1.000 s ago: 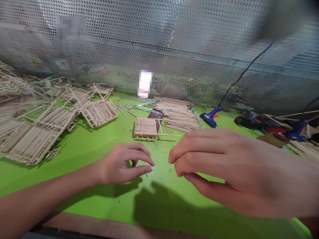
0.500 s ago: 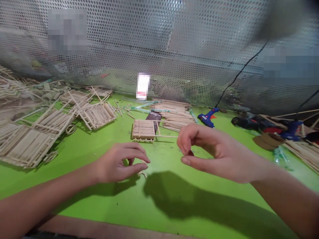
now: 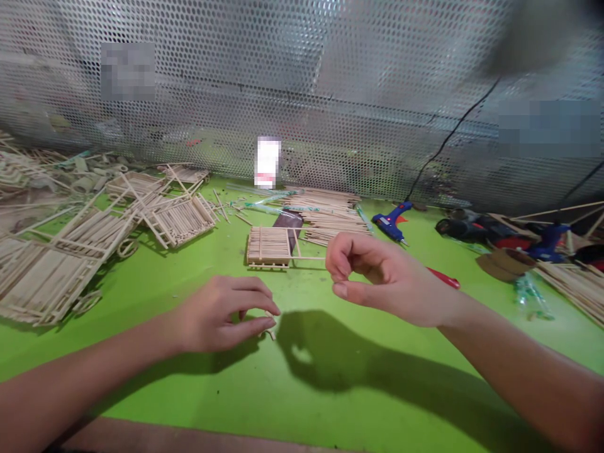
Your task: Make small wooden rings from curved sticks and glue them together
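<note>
My left hand (image 3: 231, 314) is low over the green tabletop, thumb and fingertips pinched round a small curved wooden piece (image 3: 272, 335), mostly hidden by the fingers. To the right, my right hand (image 3: 377, 277) hovers above the table with its fingers curled to the thumb. Whatever may be in that pinch is too small or hidden to make out. Just beyond both hands lies a small stick-built cart (image 3: 268, 245), its long shafts pointing toward my right hand.
More stick carts (image 3: 184, 220) crowd the left side. Behind the small cart lie a dark block (image 3: 289, 221) and a pile of thin sticks (image 3: 325, 211). A blue glue gun (image 3: 391, 221), a red handle (image 3: 444, 277) and a brown tape roll (image 3: 504, 264) are at right. Perforated metal sheeting (image 3: 302, 94) closes the back.
My right hand has shifted slightly left and up, and a red handle now shows behind its wrist. The left hand keeps its pinch almost in place. The view has shifted slightly.
</note>
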A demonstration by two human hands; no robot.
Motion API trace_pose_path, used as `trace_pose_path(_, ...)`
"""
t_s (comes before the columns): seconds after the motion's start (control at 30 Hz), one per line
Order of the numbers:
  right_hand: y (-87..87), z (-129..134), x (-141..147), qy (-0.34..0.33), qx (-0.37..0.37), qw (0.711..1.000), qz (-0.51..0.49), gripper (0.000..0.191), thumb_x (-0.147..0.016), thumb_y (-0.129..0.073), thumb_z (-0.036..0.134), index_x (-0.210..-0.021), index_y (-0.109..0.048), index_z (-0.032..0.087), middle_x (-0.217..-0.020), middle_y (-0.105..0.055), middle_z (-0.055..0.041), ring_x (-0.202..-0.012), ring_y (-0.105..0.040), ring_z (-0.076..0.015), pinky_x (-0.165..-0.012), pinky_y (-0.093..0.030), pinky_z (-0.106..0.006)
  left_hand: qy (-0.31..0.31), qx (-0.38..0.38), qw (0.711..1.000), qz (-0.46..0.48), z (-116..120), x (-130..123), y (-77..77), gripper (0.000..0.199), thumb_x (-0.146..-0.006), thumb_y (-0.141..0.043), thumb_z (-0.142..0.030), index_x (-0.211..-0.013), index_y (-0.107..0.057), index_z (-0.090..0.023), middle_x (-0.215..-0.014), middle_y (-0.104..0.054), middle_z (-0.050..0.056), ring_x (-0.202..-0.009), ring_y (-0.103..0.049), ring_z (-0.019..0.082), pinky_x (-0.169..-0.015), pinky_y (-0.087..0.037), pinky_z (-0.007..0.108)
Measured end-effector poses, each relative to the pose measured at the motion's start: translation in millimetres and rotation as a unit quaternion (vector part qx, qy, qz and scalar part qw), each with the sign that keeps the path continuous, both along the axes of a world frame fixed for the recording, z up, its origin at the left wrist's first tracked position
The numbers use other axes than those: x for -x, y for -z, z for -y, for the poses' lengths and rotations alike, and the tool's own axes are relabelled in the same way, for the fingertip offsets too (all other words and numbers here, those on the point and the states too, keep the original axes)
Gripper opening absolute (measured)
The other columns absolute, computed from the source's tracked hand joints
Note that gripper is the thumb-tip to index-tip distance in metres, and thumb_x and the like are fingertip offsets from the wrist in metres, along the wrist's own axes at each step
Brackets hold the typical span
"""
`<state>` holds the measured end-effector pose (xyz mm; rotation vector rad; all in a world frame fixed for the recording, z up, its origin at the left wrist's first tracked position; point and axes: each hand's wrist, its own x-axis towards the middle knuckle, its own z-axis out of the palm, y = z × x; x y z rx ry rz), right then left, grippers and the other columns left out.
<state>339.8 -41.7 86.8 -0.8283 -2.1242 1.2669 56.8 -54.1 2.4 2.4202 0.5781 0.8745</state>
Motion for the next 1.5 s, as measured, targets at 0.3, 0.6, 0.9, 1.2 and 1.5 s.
trace_pose_path(0.3,14.7,-6.5,-0.9,0.031,0.091,0.995,0.011,0.029,-0.082,-0.083,0.028,-0.085,-0.056,0.020,-0.083,-0.063,0.0004,-0.071,-0.055,-0.0117,-0.067,-0.048,-0.026,-0.027,-0.154,0.983,-0.093,-3.3,-12.0,12.2,0.020,-0.101,-0.059,-0.021,-0.108,-0.076,-0.015,-0.097,-0.080,0.006,-0.078,-0.073,0.018,-0.067,-0.061,0.033)
trace_pose_path(0.6,33.3,-16.1,7.6,0.036,0.203,0.977,-0.059,0.036,-0.073,-0.091,0.030,-0.081,-0.058,0.019,-0.082,-0.071,0.0001,-0.071,-0.061,-0.0111,-0.068,-0.048,-0.026,-0.043,-0.155,0.971,-0.175,-7.8,-13.5,21.1,0.025,-0.104,-0.053,-0.023,-0.115,-0.075,-0.018,-0.105,-0.079,0.006,-0.090,-0.072,0.020,-0.079,-0.058,0.038)
trace_pose_path(0.9,42.3,-15.6,10.7,0.022,0.246,0.967,-0.067,0.033,-0.078,-0.088,0.032,-0.085,-0.059,0.018,-0.087,-0.073,-0.0008,-0.072,-0.063,-0.0104,-0.067,-0.049,-0.026,-0.055,-0.123,0.978,-0.161,-7.9,-10.5,15.6,0.030,-0.102,-0.058,-0.037,-0.121,-0.071,-0.018,-0.108,-0.079,0.008,-0.093,-0.074,0.023,-0.082,-0.060,0.043)
trace_pose_path(1.2,52.8,-11.6,17.1,-0.006,0.270,0.962,-0.044,0.027,-0.081,-0.086,0.029,-0.093,-0.064,0.019,-0.102,-0.072,-0.0027,-0.087,-0.066,-0.0141,-0.078,-0.052,-0.032,-0.107,0.038,0.993,0.028,-0.3,-11.5,6.9,0.018,-0.100,-0.063,-0.029,-0.110,-0.076,-0.022,-0.094,-0.082,0.002,-0.074,-0.076,0.013,-0.058,-0.064,0.023)
trace_pose_path(1.5,57.1,-12.6,19.0,-0.018,0.255,0.966,-0.031,0.024,-0.085,-0.083,0.032,-0.103,-0.071,0.021,-0.099,-0.071,-0.0013,-0.085,-0.065,-0.0130,-0.080,-0.053,-0.032,-0.142,0.013,0.989,0.047,-2.4,-11.2,6.7,0.017,-0.099,-0.063,-0.026,-0.104,-0.079,-0.023,-0.087,-0.083,0.000,-0.064,-0.075,0.012,-0.052,-0.063,0.023)
